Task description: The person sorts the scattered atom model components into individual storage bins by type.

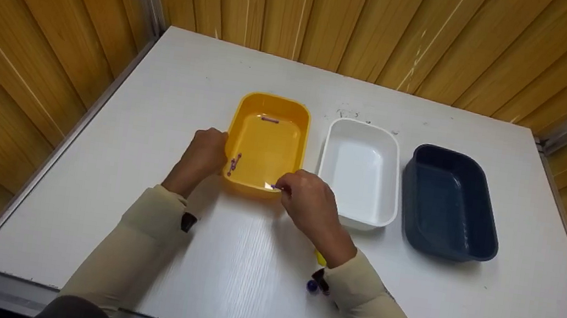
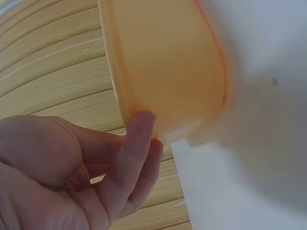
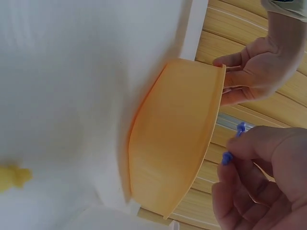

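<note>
A yellow plastic bin (image 1: 262,150) stands on the white table, with several small purple rods lying inside: one rod (image 1: 269,120) near the far wall, others bunched (image 1: 234,164) at the near left. My left hand (image 1: 207,151) grips the bin's left rim, the fingers (image 2: 140,136) against its outer wall. Over the near right corner, my right hand (image 1: 311,199) pinches a small blue-purple rod (image 3: 241,128) with a knob at each end. Its middle is hidden by the thumb and fingers.
To the right stand a white bin (image 1: 359,175) and a dark blue bin (image 1: 443,209). Under and beside the right forearm lie a yellow piece (image 1: 321,258), partly hidden, and a dark purple ball (image 1: 312,285). Wooden walls (image 1: 331,16) bound the table.
</note>
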Motion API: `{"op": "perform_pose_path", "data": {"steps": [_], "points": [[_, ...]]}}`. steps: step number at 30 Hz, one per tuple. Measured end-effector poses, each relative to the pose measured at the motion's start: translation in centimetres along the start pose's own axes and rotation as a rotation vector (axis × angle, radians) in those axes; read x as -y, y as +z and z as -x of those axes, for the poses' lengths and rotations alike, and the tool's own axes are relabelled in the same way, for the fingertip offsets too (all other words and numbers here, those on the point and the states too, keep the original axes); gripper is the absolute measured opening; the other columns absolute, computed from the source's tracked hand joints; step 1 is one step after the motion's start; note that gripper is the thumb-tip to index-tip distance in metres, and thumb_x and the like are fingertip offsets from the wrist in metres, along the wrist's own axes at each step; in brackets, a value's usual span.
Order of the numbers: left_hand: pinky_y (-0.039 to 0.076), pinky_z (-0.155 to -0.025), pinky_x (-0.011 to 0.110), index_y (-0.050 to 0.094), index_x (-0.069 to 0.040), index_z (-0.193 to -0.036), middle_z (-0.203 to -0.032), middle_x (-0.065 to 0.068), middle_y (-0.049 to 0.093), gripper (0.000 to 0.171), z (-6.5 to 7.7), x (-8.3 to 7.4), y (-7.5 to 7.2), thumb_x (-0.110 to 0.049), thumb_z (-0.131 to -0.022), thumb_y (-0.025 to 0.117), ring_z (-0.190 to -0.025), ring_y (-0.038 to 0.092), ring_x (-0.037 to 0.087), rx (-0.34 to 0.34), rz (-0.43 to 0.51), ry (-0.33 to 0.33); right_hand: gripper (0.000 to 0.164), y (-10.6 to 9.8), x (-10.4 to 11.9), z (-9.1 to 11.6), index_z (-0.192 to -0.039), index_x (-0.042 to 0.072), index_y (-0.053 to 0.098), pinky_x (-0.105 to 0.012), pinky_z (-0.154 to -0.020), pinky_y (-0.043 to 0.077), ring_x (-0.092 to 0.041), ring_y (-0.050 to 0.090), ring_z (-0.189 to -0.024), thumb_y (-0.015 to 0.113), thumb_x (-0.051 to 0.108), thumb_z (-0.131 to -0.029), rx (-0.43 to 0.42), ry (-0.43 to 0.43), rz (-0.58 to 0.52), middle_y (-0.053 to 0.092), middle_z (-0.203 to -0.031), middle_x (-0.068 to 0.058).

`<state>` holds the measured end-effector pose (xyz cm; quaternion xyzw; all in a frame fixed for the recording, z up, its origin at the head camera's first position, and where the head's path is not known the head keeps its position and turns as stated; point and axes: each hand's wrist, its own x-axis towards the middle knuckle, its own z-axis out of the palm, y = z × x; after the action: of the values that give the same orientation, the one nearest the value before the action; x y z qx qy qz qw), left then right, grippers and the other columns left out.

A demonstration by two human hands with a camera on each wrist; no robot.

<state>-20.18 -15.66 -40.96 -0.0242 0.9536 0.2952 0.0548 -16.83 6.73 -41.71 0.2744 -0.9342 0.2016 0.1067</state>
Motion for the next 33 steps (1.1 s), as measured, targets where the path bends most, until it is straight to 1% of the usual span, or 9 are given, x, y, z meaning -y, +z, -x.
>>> {"op": "perform_pose_path", "data": {"steps": [2, 4, 7, 11, 17, 23, 27, 30, 33], "points": [[0.041, -0.046, 0.021, 0.065, 0.000, -0.083, -0.063, 0.005, 0.055, 0.015, -0.1, 0.0, 0.0, -0.010, -0.091, 0.057, -0.053, 0.049, 0.016, -0.004, 0.003, 0.004, 0.012, 0.1, 0.2, -0.5, -0.086, 0.016, 0.077, -0.027, -0.063, 0.052, -0.015, 0.060, -0.072, 0.070, 0.007, -0.081, 0.004, 0.003, 0.011, 0.069, -0.081, 0.000], [0.041, -0.046, 0.022, 0.066, 0.000, -0.084, -0.063, 0.005, 0.055, 0.015, -0.2, 0.0, 0.0, -0.010, -0.091, 0.057, -0.053, 0.050, 0.016, 0.005, 0.009, 0.003, 0.011, 0.2, 0.3, -1.0, -0.088, 0.016, 0.077, -0.026, -0.064, 0.052, -0.015, 0.059, -0.072, 0.071, 0.009, -0.082, 0.021, 0.014, 0.015, 0.069, -0.082, 0.000], [0.044, -0.047, 0.022, 0.068, 0.000, -0.090, -0.065, 0.006, 0.057, 0.016, -0.3, -0.1, -0.1, -0.011, -0.092, 0.057, -0.054, 0.052, 0.017, 0.030, 0.047, -0.030, 0.009, 0.3, 0.4, -1.5, -0.090, 0.015, 0.077, -0.025, -0.068, 0.053, -0.014, 0.059, -0.074, 0.072, 0.013, -0.083, 0.050, 0.031, 0.013, 0.070, -0.084, 0.000], [0.046, -0.048, 0.021, 0.068, -0.001, -0.094, -0.069, 0.008, 0.060, 0.016, -0.4, -0.3, -0.3, -0.012, -0.093, 0.056, -0.056, 0.056, 0.017, 0.051, 0.069, -0.060, 0.009, 0.5, 0.4, -1.7, -0.092, 0.015, 0.077, -0.025, -0.070, 0.053, -0.013, 0.058, -0.075, 0.073, 0.015, -0.083, 0.070, 0.039, 0.008, 0.070, -0.085, 0.000], [0.045, -0.047, 0.022, 0.068, 0.000, -0.093, -0.068, 0.007, 0.060, 0.016, -0.6, -0.3, -0.5, -0.011, -0.092, 0.056, -0.055, 0.054, 0.016, 0.057, 0.058, -0.073, 0.010, 0.7, 0.3, -2.0, -0.092, 0.015, 0.077, -0.025, -0.069, 0.053, -0.014, 0.059, -0.075, 0.072, 0.012, -0.083, 0.073, 0.033, -0.003, 0.069, -0.084, 0.000], [0.045, -0.046, 0.022, 0.068, -0.001, -0.095, -0.068, 0.007, 0.060, 0.016, -0.4, -0.4, -0.4, -0.011, -0.092, 0.056, -0.054, 0.054, 0.017, 0.084, 0.072, -0.118, 0.014, 0.9, 0.2, -1.6, -0.093, 0.015, 0.077, -0.026, -0.069, 0.053, -0.014, 0.060, -0.076, 0.069, 0.007, -0.084, 0.097, 0.051, -0.025, 0.070, -0.087, -0.001], [0.044, -0.046, 0.021, 0.068, 0.000, -0.093, -0.067, 0.007, 0.059, 0.012, -0.4, -0.3, -0.2, -0.006, -0.090, 0.058, -0.054, 0.053, 0.016, 0.053, 0.029, -0.069, 0.015, 0.7, -0.3, -1.1, -0.091, 0.014, 0.076, -0.028, -0.070, 0.053, -0.015, 0.061, -0.078, 0.068, 0.006, -0.083, 0.081, 0.042, -0.026, 0.070, -0.087, 0.000], [0.044, -0.047, 0.020, 0.068, 0.001, -0.092, -0.067, 0.007, 0.059, 0.012, -0.3, -0.3, -0.1, -0.004, -0.090, 0.058, -0.055, 0.053, 0.016, 0.031, 0.024, -0.049, 0.014, 0.5, -0.7, -0.6, -0.090, 0.014, 0.076, -0.029, -0.072, 0.054, -0.015, 0.063, -0.080, 0.067, 0.006, -0.083, 0.077, 0.028, -0.026, 0.071, -0.088, 0.000], [0.044, -0.047, 0.020, 0.068, -0.001, -0.090, -0.066, 0.006, 0.059, 0.014, -0.2, -0.3, -0.1, -0.008, -0.092, 0.057, -0.055, 0.053, 0.016, 0.027, 0.033, -0.046, 0.012, 0.0, -1.2, -0.1, -0.090, 0.014, 0.076, -0.031, -0.073, 0.054, -0.016, 0.063, -0.080, 0.068, 0.008, -0.083, 0.082, 0.018, -0.042, 0.071, -0.087, 0.000]]}}
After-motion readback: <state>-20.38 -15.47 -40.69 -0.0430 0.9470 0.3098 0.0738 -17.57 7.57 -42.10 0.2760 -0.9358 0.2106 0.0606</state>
